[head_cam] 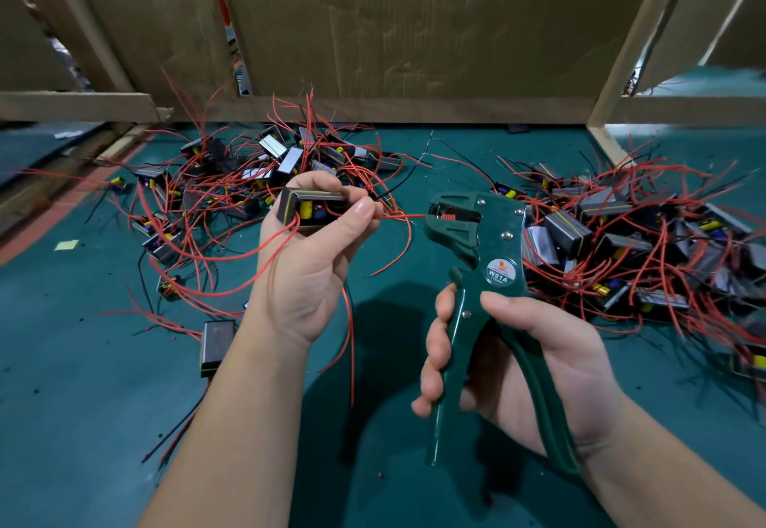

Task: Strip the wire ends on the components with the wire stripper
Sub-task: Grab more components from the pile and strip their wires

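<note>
My left hand holds a small black component with a metal strip and a yellow part. Its thumb and fingers pinch a red wire that runs right from the component. The wire's tip reaches the jaws of a green wire stripper. My right hand grips the stripper's two handles, jaws pointing left and up. More red wires from the held component hang down past my left wrist.
One pile of components with red and black wires lies behind my left hand, another pile at the right. A lone black component lies left of my forearm. The green mat ends at cardboard walls and wooden rails.
</note>
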The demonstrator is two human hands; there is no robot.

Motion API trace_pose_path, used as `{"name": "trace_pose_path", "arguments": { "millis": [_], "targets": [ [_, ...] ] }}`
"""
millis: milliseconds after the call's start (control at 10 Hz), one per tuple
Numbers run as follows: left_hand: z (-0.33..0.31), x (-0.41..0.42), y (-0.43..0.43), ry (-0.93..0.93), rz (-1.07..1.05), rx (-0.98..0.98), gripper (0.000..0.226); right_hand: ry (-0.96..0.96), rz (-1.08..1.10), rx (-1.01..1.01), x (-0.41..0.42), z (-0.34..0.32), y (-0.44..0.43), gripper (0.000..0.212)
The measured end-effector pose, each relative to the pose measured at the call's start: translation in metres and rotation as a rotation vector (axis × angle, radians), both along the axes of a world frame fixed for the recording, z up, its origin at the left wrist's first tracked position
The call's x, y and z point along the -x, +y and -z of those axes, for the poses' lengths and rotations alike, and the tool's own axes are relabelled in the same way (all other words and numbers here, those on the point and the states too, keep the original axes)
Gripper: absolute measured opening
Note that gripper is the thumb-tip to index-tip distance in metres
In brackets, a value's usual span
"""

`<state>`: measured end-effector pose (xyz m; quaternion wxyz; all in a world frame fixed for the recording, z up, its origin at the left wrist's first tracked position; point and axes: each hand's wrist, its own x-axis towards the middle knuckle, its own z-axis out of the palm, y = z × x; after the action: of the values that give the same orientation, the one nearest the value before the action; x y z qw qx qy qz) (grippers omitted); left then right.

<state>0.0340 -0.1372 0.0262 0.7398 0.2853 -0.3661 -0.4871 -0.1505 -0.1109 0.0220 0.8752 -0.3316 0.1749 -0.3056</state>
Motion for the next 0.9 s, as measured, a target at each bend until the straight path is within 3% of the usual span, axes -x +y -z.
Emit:
{"name": "trace_pose_path", "arguments": {
  "millis": [300,600,700,800,900],
  "targets": [
    [-0.001,0.0,0.001,-0.007,-0.003,-0.003,0.028,0.036,0.032,0.031,0.0,0.0,0.0,0.039],
    [-0.001,-0.002,0.0,-0.019,-0.014,-0.011,0.027,0.235,0.197,0.083,-0.002,0.001,0.002,0.038],
    [0.004,0.008,-0.001,-0.095,-0.03,-0.052,0.024,0.21,0.31,-0.016,-0.006,-0.001,-0.004,0.035],
    [0.007,0.014,-0.003,-0.094,-0.067,-0.099,0.025,-0.004,0.359,-0.09,-0.002,-0.003,-0.008,0.035],
    [0.009,0.01,-0.007,-0.118,-0.129,-0.074,0.033,-0.053,0.305,-0.127,0.003,-0.006,-0.011,0.042]
  ]
}}
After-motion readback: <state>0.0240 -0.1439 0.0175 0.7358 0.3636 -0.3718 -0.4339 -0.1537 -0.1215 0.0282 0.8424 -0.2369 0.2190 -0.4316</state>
